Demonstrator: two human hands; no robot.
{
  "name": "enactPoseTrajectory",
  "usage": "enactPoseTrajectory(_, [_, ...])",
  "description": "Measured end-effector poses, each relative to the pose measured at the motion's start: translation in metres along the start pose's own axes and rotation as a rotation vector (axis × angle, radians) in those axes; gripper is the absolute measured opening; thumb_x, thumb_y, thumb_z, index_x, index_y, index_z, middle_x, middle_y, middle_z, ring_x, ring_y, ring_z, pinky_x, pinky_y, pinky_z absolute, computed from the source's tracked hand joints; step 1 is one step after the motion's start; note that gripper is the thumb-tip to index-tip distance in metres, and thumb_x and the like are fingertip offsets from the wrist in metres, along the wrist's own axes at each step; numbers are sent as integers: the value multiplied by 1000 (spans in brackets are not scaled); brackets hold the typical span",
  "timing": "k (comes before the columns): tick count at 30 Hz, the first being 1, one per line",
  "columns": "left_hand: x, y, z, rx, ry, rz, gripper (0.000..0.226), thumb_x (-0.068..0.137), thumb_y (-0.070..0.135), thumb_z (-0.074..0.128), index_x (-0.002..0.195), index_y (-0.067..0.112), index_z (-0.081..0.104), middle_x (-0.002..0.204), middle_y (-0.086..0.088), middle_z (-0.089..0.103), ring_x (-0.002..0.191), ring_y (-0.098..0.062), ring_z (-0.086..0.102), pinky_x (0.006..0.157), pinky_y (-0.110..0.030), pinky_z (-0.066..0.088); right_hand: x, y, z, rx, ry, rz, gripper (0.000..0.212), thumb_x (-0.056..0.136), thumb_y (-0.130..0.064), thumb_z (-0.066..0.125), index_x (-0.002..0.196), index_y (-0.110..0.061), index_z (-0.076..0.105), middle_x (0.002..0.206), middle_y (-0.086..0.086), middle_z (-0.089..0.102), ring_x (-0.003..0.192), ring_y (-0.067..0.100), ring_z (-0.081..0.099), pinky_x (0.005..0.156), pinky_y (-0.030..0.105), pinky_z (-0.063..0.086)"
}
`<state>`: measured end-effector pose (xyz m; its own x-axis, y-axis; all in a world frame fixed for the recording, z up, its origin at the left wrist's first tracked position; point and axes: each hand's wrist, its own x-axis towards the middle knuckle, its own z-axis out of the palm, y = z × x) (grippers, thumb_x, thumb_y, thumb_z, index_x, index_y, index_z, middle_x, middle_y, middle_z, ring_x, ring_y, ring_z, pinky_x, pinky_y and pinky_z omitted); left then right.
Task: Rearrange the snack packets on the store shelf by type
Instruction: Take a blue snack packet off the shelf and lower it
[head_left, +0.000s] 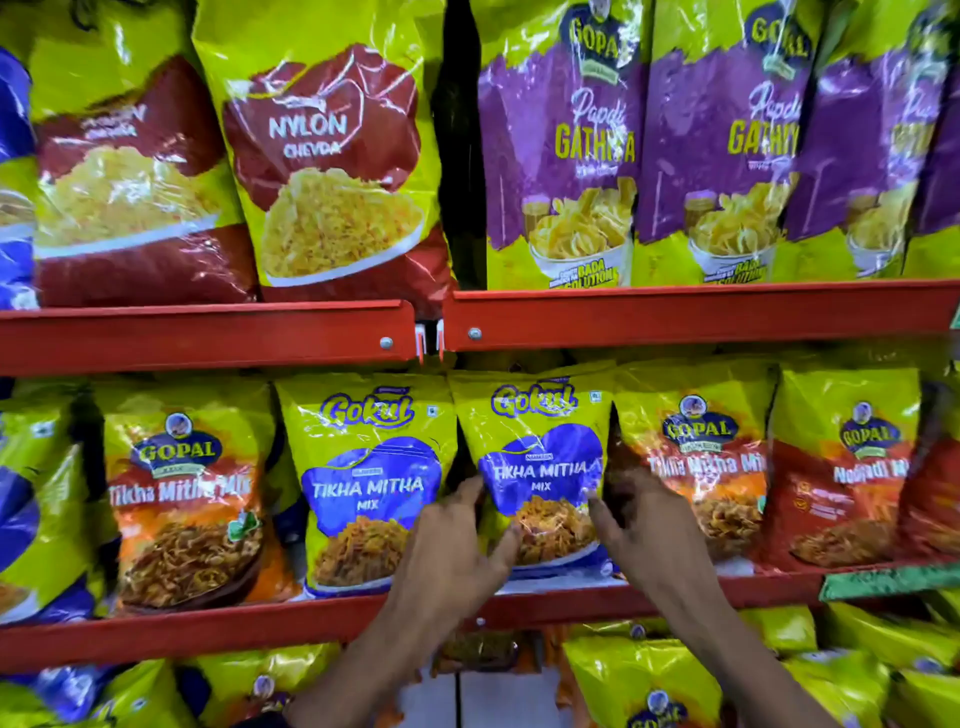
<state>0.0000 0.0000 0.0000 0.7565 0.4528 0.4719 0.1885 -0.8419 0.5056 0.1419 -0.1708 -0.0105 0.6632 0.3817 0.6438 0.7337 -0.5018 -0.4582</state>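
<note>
- Middle shelf (208, 631): red front rail, packets standing upright in a row.
- Blue Tikha Mitha packet (537, 467): stands at the centre of the middle shelf, just beside a matching blue packet (366, 483) on its left and an orange Tikha Mitha packet (693, 457) on its right.
- Left hand (457, 551): fingers spread, resting against the left edge of the centre packet.
- Right hand (649, 525): fingers spread, touching its right edge.
- Upper shelf (701, 312): Nylon Chevda packet (327, 161) at left, purple Gathiya packet (566, 145) at right.
</note>
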Motion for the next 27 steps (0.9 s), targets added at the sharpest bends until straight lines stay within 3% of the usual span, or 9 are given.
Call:
enactPoseTrajectory(3, [11,6,12,-9,-49,-81,64,76,53,66,128,20,50,109,-7,75,103,-33,68,80,-35,56,11,4,7,124,-280,134,26,85,-47,70,72,-29,55,57,-11,58,53,9,53,56,31,32])
enactPoseTrajectory(5, [20,12,17,-107,-131,-176,59,80,39,74,129,16,51,119,-8,72,112,-32,64,81,-31,48,20,9,14,327,-412,249,24,83,-47,72,92,-24,69,81,-8,76,71,12,69,62,31,47])
enactPoseTrajectory(8, [29,9,26,-274,-163,-269,54,75,32,79,124,22,58,119,-4,73,111,-27,67,89,-30,52,26,18,21,561,-473,305,29,83,-34,76,107,-18,71,101,-2,80,89,18,75,73,31,56])
enactPoseTrajectory(10, [31,0,31,-362,-119,-301,47,64,37,78,107,26,65,104,1,77,98,-21,71,90,-39,57,25,19,24,682,-449,315,31,83,-23,77,111,-13,70,104,0,79,91,14,74,68,18,55])
enactPoseTrajectory(12, [27,-6,34,-441,-61,-280,42,55,41,76,95,29,66,94,6,77,88,-15,73,86,-45,59,20,18,25,769,-391,312,33,78,-16,81,109,-10,71,104,1,80,91,11,74,73,21,54])
enactPoseTrajectory(16, [13,-8,28,-572,23,-222,49,55,39,80,101,27,67,99,7,80,94,-11,74,86,-47,60,8,15,14,827,-286,267,36,74,-12,85,107,-12,71,104,2,80,97,17,75,82,36,59])
enactPoseTrajectory(19, [6,0,15,-636,53,-186,52,60,29,86,109,23,68,105,6,80,99,-14,74,90,-49,59,1,1,-6,882,-243,236,40,73,-8,82,110,-12,69,103,1,81,97,16,75,81,29,61])
enactPoseTrajectory(23, [-12,11,-3,-676,76,-174,47,60,18,86,105,18,72,100,6,81,94,-17,76,86,-45,62,-16,-18,-25,892,-206,185,38,69,-16,82,105,-13,71,98,-1,81,92,16,76,76,27,61])
enactPoseTrajectory(27, [-47,7,-14,-665,68,-161,44,57,16,87,99,15,74,95,10,82,89,-14,76,76,-27,62,-50,-27,-33,888,-219,174,44,64,-16,90,103,-13,72,97,0,82,90,18,77,74,31,63])
